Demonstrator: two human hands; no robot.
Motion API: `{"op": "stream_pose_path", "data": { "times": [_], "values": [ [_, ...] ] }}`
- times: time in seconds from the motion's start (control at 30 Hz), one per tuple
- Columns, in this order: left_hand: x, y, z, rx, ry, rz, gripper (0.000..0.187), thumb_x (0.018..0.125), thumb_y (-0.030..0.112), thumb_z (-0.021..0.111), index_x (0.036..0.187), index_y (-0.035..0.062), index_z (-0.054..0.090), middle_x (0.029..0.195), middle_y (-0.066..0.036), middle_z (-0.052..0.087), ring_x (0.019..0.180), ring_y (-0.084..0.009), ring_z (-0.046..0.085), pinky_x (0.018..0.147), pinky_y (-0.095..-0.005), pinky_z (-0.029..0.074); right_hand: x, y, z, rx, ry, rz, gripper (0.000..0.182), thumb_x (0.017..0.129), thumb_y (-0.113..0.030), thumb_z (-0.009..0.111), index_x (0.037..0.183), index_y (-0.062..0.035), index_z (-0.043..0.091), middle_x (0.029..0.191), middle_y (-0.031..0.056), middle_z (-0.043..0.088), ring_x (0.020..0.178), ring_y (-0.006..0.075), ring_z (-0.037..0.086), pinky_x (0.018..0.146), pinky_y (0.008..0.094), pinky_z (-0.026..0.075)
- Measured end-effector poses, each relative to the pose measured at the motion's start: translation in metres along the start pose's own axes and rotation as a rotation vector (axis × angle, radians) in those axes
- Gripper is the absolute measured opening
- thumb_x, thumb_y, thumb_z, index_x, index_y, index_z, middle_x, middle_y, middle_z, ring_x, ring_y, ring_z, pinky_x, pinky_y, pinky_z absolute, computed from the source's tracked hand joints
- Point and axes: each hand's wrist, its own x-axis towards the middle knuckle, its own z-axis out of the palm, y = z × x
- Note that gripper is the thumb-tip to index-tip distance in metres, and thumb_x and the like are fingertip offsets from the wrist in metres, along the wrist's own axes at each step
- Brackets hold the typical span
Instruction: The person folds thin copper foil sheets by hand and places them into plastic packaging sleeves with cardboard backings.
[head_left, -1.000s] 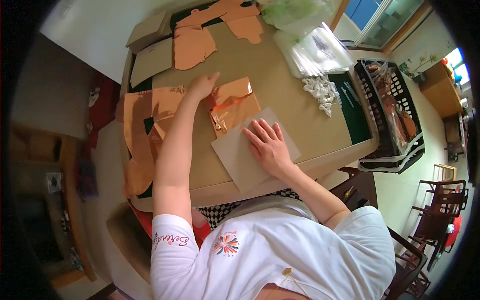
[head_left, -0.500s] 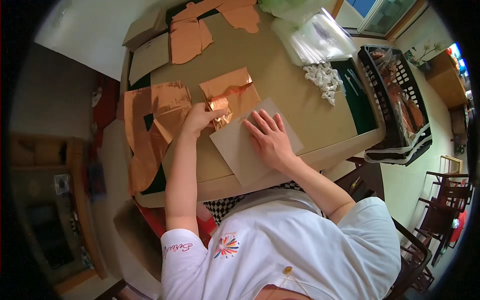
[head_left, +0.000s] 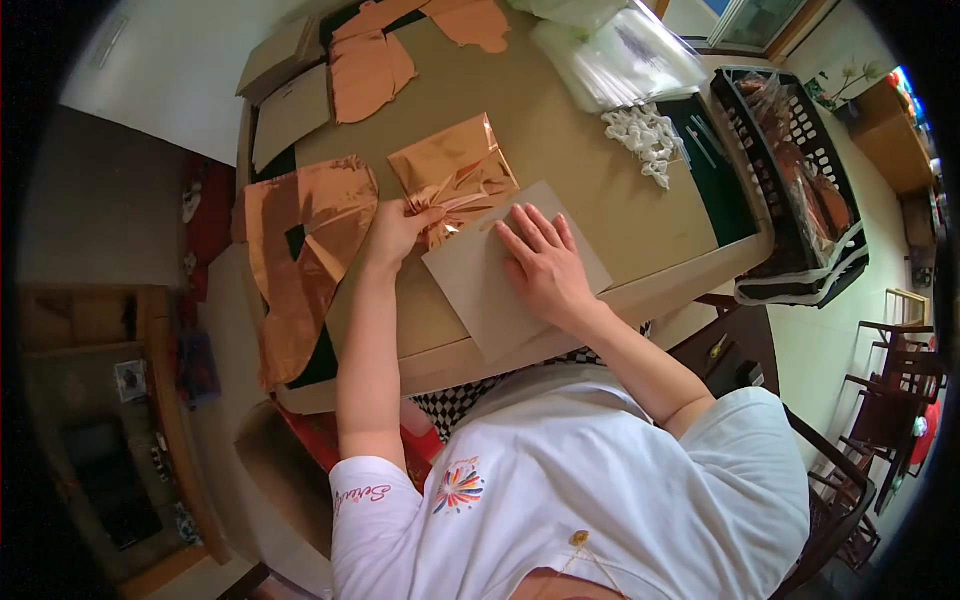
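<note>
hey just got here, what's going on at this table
A person is working with copper-coloured foil at a table. The left hand pinches a bunched edge of a shiny foil piece, while the right hand lies flat on a grey card beside it. A larger, creased copper sheet lies to the left. Farther back are copper-coloured cut-outs, and clear plastic bags lie at the far right.
</note>
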Motion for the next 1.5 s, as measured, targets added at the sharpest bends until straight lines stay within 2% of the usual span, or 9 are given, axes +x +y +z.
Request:
{"op": "stream_pose_path", "data": {
  "times": [0.57, 0.87, 1.0, 1.1, 1.17, 1.27, 1.37, 1.43, 1.5],
  "values": [
    [0.006, -0.014, -0.003, -0.026, -0.041, 0.023, 0.012, 0.084, 0.009, 0.071, 0.088, -0.0018, 0.07, 0.076, 0.001, 0.065, 0.066, -0.0057, 0.057, 0.057, -0.0217, 0.045, -0.001, -0.023, 0.023, -0.062, 0.048, 0.121, 0.051, 0.089, -0.021, 0.055, 0.138, -0.0072, 0.044, 0.149, 0.0208, 0.032, 0.142, 0.0325, 0.024, 0.114, 0.0526, 0.016],
    [-0.025, -0.015, 0.006, 0.318, 0.134, 0.417, 0.012, 0.082, 0.008, 0.072, 0.091, 0.0007, 0.07, 0.081, -0.003, 0.068, 0.067, -0.0103, 0.06, 0.06, -0.0257, 0.047, -0.002, -0.024, 0.021, -0.06, 0.036, 0.124, 0.053, 0.09, -0.025, 0.054, 0.138, -0.0061, 0.043, 0.148, 0.0216, 0.033, 0.141, 0.034, 0.024, 0.114, 0.0531, 0.015],
    [-0.038, -0.028, 0.01, 0.533, 0.245, 0.741, 0.02, 0.072, 0.004, 0.074, 0.09, 0.0079, 0.068, 0.1, -0.009, 0.06, 0.089, -0.0275, 0.059, 0.076, -0.0357, 0.051, -0.001, -0.025, 0.021, -0.088, 0.049, 0.125, 0.047, 0.089, -0.023, 0.055, 0.134, -0.0082, 0.049, 0.144, 0.0215, 0.038, 0.139, 0.0345, 0.028, 0.114, 0.0534, 0.018],
    [-0.047, -0.027, 0.017, 0.837, 0.243, 0.987, 0.024, 0.071, -0.002, 0.074, 0.092, 0.008, 0.067, 0.101, -0.005, 0.06, 0.095, -0.0226, 0.057, 0.072, -0.0337, 0.053, -0.002, -0.024, 0.019, -0.075, 0.042, 0.108, 0.041, 0.088, -0.023, 0.056, 0.126, -0.0067, 0.055, 0.138, 0.0203, 0.045, 0.134, 0.0336, 0.036, 0.113, 0.0544, 0.018],
    [-0.05, -0.034, 0.019, 0.804, 0.196, 0.94, 0.029, 0.069, 0.001, 0.074, 0.095, 0.0102, 0.067, 0.102, -0.003, 0.06, 0.1, -0.0228, 0.055, 0.077, -0.0356, 0.052, -0.001, -0.023, 0.015, 0.061, 0.057, 0.086, 0.039, 0.087, -0.023, 0.057, 0.122, -0.0056, 0.058, 0.132, 0.0189, 0.051, 0.129, 0.0334, 0.042, 0.113, 0.0554, 0.017],
    [-0.057, -0.027, 0.02, 0.854, 0.156, 0.883, 0.025, 0.072, 0.004, 0.071, 0.096, 0.0105, 0.066, 0.102, -0.004, 0.061, 0.097, -0.024, 0.056, 0.081, -0.0356, 0.05, 0.002, -0.026, 0.006, 0.037, 0.051, 0.09, 0.041, 0.085, -0.012, 0.059, 0.125, -0.0051, 0.056, 0.128, 0.0147, 0.055, 0.126, 0.0286, 0.047, 0.112, 0.0497, 0.024],
    [-0.056, -0.031, 0.02, 0.871, 0.181, 0.919, 0.024, 0.074, 0.005, 0.07, 0.096, 0.0101, 0.065, 0.101, -0.005, 0.061, 0.097, -0.0247, 0.057, 0.081, -0.0362, 0.05, 0.0, 0.016, -0.015, 0.655, 0.124, 0.199, 0.036, 0.084, 0.002, 0.053, 0.119, -0.0038, 0.061, 0.12, 0.0134, 0.061, 0.121, 0.0252, 0.051, 0.105, 0.0402, 0.037],
    [-0.055, -0.032, 0.02, 0.863, 0.192, 0.938, 0.023, 0.074, 0.006, 0.07, 0.096, 0.0097, 0.065, 0.1, -0.006, 0.061, 0.097, -0.0252, 0.058, 0.081, -0.0366, 0.05, 0.021, 0.045, -0.046, 0.787, -0.124, 0.467, 0.036, 0.084, 0.011, 0.045, 0.111, -0.0024, 0.065, 0.115, 0.0143, 0.064, 0.113, 0.0227, 0.057, 0.095, 0.0332, 0.046],
    [-0.054, -0.034, 0.02, 0.858, 0.199, 0.945, 0.021, 0.073, 0.007, 0.07, 0.094, 0.0093, 0.065, 0.099, -0.005, 0.061, 0.097, -0.0249, 0.058, 0.081, -0.0364, 0.05, 0.05, 0.058, -0.06, 0.578, 0.04, 0.212, 0.029, 0.087, 0.006, 0.047, 0.107, -0.0013, 0.066, 0.111, 0.0175, 0.065, 0.107, 0.0278, 0.061, 0.091, 0.0363, 0.048]
  ]
}}
